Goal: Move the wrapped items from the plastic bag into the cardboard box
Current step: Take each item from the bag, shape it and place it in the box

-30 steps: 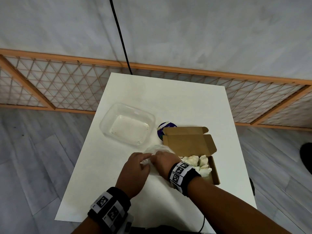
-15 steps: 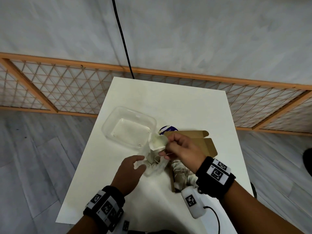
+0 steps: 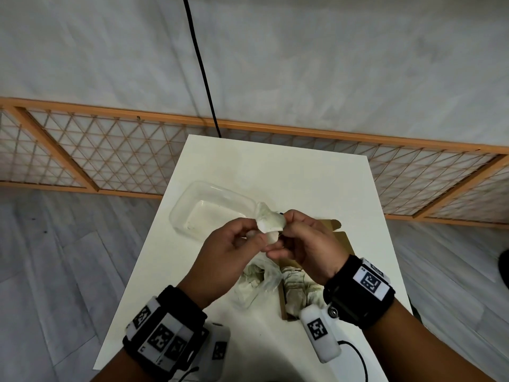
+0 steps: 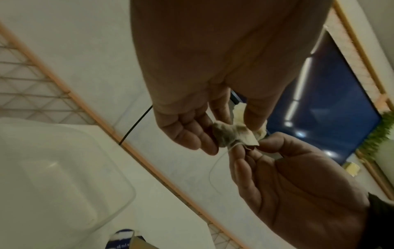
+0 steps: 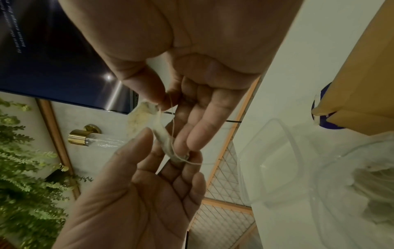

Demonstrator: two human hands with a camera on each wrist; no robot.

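A small white wrapped item [image 3: 269, 224] with a thin thread is held in the air above the table. My left hand [image 3: 253, 234] pinches its left side and my right hand [image 3: 281, 237] pinches its right side. The left wrist view shows the wrapped item [image 4: 233, 134] between both sets of fingertips. In the right wrist view the wrapped item [image 5: 142, 114] hangs with its thread trailing. The crumpled clear plastic bag [image 3: 259, 283] lies below my hands. Right of it stands the open cardboard box [image 3: 283, 304], holding several wrapped items [image 3: 296, 282], partly hidden by my right wrist.
A clear plastic container [image 3: 209, 209] sits on the white table [image 3: 289, 172] behind my hands. A blue round object [image 4: 122, 235] lies by the box flap. A wooden lattice fence [image 3: 110, 150] and a black cable [image 3: 201, 64] are beyond the table's far edge.
Both hands were down at the bag a second ago. My right hand lifted a wrapped item out, then my left hand left the bag and rose to pinch the item too.
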